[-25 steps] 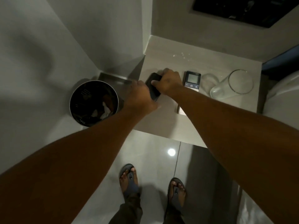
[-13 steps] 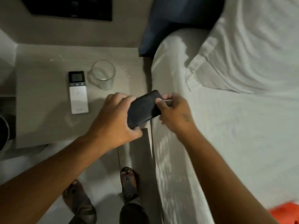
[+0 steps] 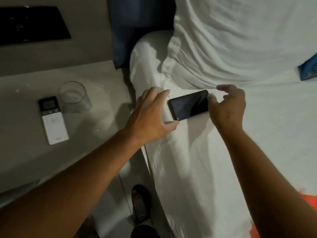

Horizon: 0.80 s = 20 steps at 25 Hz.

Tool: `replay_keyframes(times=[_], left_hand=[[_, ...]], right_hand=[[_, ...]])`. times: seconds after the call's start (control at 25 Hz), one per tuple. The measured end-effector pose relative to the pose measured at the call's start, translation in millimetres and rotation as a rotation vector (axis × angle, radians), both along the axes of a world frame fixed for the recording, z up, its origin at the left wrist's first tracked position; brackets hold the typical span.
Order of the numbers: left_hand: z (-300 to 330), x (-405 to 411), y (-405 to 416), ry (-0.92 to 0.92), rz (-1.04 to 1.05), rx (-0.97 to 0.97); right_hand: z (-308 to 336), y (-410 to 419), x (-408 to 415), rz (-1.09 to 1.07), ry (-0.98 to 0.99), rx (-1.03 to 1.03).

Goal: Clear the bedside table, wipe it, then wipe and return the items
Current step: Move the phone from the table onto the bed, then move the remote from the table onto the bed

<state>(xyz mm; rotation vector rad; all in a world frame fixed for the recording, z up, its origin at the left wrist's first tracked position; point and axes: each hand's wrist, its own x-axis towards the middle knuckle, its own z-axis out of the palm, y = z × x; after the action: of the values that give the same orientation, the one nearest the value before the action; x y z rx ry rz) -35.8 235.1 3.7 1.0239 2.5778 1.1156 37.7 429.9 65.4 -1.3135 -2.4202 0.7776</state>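
Head camera looks down on the dark phone [image 3: 188,105], which half a second ago was carried between both hands over the gap beside the table and now lies flat on the white bed sheet [image 3: 197,160] near the pillow [image 3: 240,40]. Left hand [image 3: 152,115] and right hand [image 3: 228,105] bracket its two ends with fingers spread and loosening, apparently just letting go rather than gripping. That takes one item off the table [image 3: 89,134]; the white remote [image 3: 54,123] and the clear glass [image 3: 73,97] just beside it stand there yet to be cleared before wiping can begin.
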Motion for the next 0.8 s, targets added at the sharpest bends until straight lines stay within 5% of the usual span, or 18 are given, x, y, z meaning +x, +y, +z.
replay_keyframes(times=[0.12,0.28,0.48,0.8], left_hand=[[-35.3,10.5,-115.2,-0.122,0.365,-0.082],[-84.2,16.7,-245.6,-0.316,0.819,-0.267],[-120.8,-16.0,-254.9,-0.409,0.909,-0.206],[-146.4,-47.3,-250.9,-0.387,0.999,-0.132]], right_hand=[[-20.3,-94.5,-30.6,0.168,0.236,-0.063],[-100.7,-252.7,-90.3,0.427,0.042,-0.53],[-174.3,-339.2,-149.1,0.387,-0.211,-0.635],[-199.6,-357.1,-188.8,0.296,-0.297,-0.595]])
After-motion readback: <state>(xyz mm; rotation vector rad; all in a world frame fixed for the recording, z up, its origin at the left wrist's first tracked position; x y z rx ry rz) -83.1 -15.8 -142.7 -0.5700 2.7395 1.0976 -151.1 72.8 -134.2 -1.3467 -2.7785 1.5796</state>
